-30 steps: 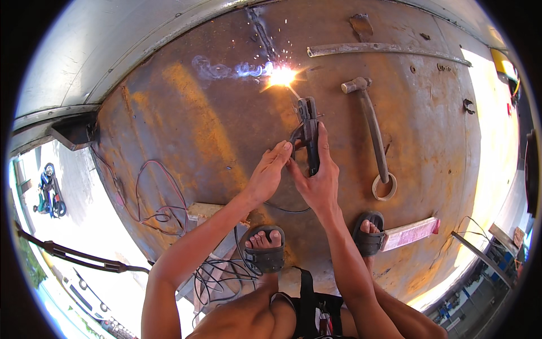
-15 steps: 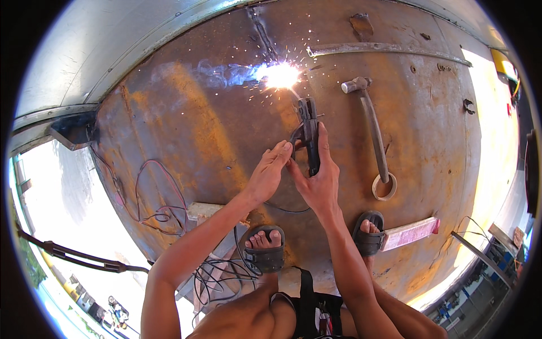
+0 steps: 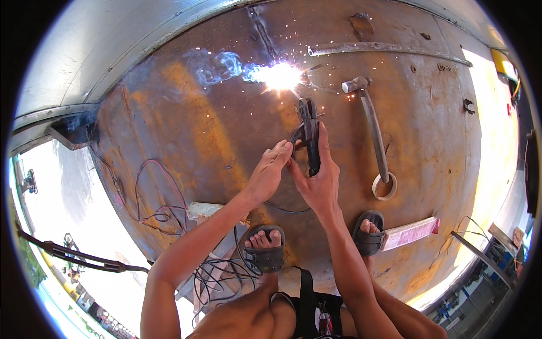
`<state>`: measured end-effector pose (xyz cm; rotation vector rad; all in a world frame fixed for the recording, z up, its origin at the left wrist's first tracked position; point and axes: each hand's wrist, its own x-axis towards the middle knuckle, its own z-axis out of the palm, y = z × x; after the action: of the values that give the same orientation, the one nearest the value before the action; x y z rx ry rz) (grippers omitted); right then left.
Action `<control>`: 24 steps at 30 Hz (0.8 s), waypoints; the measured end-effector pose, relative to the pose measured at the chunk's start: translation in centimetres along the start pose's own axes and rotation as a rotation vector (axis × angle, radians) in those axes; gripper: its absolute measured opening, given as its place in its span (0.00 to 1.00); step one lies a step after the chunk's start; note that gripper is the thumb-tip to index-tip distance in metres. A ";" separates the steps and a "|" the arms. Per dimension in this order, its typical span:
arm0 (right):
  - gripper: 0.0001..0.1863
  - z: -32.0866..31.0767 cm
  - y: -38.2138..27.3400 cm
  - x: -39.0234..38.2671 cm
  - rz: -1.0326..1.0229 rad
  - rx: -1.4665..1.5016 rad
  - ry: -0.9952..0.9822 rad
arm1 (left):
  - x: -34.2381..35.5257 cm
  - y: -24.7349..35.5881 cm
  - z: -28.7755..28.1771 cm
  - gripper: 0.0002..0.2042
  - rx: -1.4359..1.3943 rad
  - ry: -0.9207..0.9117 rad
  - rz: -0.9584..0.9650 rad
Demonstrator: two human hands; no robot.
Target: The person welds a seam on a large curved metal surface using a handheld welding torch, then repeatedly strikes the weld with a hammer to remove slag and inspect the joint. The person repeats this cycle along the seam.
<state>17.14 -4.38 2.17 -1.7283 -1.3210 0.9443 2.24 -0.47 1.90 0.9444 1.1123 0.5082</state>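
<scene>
My right hand (image 3: pixel 317 183) is wrapped round a black welding electrode holder (image 3: pixel 310 127), its index finger stretched along the side. Against the holder's lever and the right fingertips, my left hand (image 3: pixel 271 172) is closed, its fingertips partly hidden. From the jaws a thin rod leads up to a blinding white arc (image 3: pixel 280 76) on the rusty steel plate (image 3: pixel 254 121). Sparks fly round the arc and bluish smoke (image 3: pixel 220 66) drifts left. A dark weld seam (image 3: pixel 262 33) runs upward from the glare, which hides the rod's tip.
Right of the holder lie a hammer (image 3: pixel 372 127) with a ring at its handle end and a long metal bar (image 3: pixel 389 47). My sandalled feet stand on the plate beside a reddish block (image 3: pixel 410 234). Black cables (image 3: pixel 220 279) are tangled at lower left. A metal wall (image 3: pixel 107 51) rises at upper left.
Both hands and the holder keep nearly the same place. The smoke has curled into a new shape, and sparks now scatter near the hammer head.
</scene>
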 end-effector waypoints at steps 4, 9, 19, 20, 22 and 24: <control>0.55 0.1 -0.5 0.1 0.003 -0.001 -0.006 | 0.1 -0.7 -0.4 0.24 0.050 -0.005 0.003; 0.55 0.2 -0.1 0.1 -0.025 -0.001 0.002 | 0.4 -1.3 -0.5 0.25 -0.013 -0.026 0.014; 0.55 0.1 -0.3 0.0 0.028 -0.003 -0.016 | 0.5 -1.3 -0.6 0.25 0.044 -0.032 0.012; 0.55 0.0 -0.4 0.0 0.029 -0.010 -0.017 | 0.4 -1.5 -0.6 0.25 0.040 -0.027 0.010; 0.55 0.0 -0.3 0.0 0.029 -0.009 -0.016 | 0.3 -1.2 -0.4 0.25 0.033 -0.020 0.006; 0.55 0.1 -0.2 0.1 0.022 0.010 -0.013 | 0.4 -1.2 -0.5 0.25 0.048 -0.031 0.039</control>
<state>17.01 -4.25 2.32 -1.7355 -1.3060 0.9745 1.83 -0.55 0.63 1.0137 1.0841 0.4990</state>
